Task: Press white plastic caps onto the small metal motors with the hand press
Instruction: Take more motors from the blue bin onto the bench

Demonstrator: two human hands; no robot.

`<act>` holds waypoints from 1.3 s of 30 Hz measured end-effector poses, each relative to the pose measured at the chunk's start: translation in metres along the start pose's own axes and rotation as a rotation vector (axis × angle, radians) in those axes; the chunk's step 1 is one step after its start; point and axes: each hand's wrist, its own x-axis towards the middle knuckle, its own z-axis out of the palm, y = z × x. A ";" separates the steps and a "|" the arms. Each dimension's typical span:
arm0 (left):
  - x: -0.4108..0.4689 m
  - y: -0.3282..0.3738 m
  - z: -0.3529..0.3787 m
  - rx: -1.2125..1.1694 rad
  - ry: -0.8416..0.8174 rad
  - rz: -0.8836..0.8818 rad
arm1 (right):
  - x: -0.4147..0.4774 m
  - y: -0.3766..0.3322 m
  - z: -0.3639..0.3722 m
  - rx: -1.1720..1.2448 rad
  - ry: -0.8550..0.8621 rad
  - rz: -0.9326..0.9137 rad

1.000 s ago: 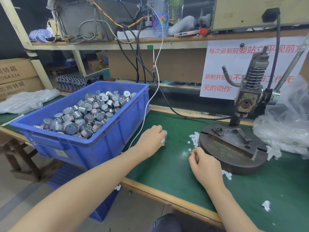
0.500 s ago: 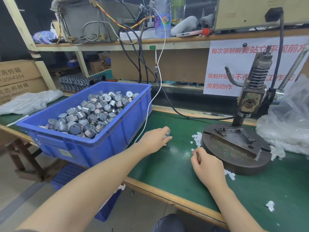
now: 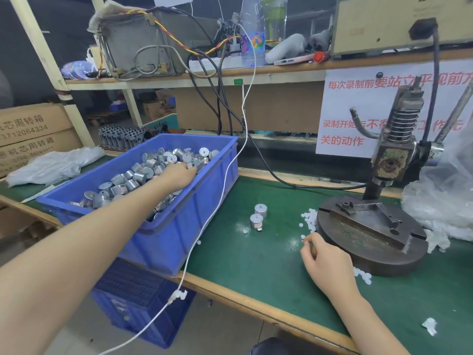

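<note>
metal motors (image 3: 256,221), two cylinders upright, left hand (image 3: 179,174) in blue bin (image 3: 176,234) — grip unclear, right hand (image 3: 325,260) perhaps pinching white cap (image 3: 303,241)

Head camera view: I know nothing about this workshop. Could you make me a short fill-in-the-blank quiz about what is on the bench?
1. The left hand is inside the ____ bin full of metal motors.
2. ____ loose motors stand upright on the green mat, between the bin and the hand press.
3. The right hand is by the press's round base, near a scatter of small ____ caps.

Missing words: blue; two; white.
</note>
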 end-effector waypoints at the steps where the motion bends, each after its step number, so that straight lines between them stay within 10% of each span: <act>1: -0.001 -0.006 0.002 0.067 -0.041 -0.026 | 0.000 0.000 0.000 -0.003 -0.006 0.001; 10: -0.028 -0.028 -0.012 0.410 -0.656 -0.410 | 0.001 -0.003 -0.001 -0.006 -0.007 0.019; 27: -0.024 -0.067 0.005 0.012 -0.496 -0.243 | 0.000 -0.002 0.001 -0.024 -0.006 0.017; 39: -0.038 -0.060 0.003 0.240 -0.386 -0.037 | -0.001 -0.005 -0.002 -0.010 -0.001 0.019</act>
